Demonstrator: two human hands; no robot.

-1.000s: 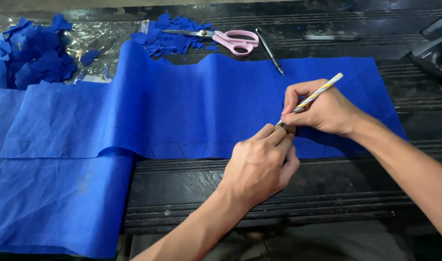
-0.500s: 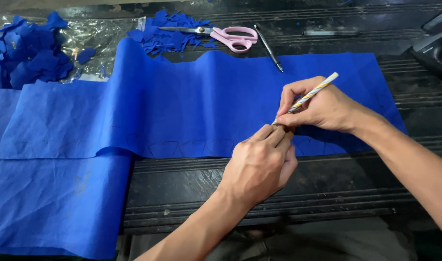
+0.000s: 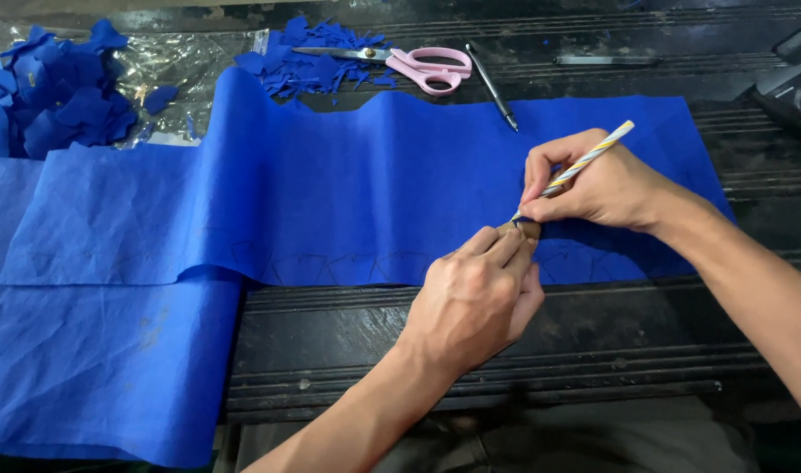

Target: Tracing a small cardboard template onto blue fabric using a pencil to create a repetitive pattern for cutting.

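— While the left hand point(image 3: 475, 298) presses a small brown template point(image 3: 525, 230) flat on the blue cloth point(image 3: 365, 193), what does the other hold?
— The right hand point(image 3: 593, 186) pinches a striped pencil point(image 3: 584, 162), tip at the template's edge.
— And the cloth?
— Spread over the dark table point(image 3: 505, 342); pink scissors point(image 3: 427, 66), a pen point(image 3: 492, 86) and blue scraps point(image 3: 317, 57) lie beyond.

Both hands close together, right hand point(image 3: 597, 184) in a writing grip, left hand point(image 3: 475, 298) curled, fingertips seemingly pressed down.
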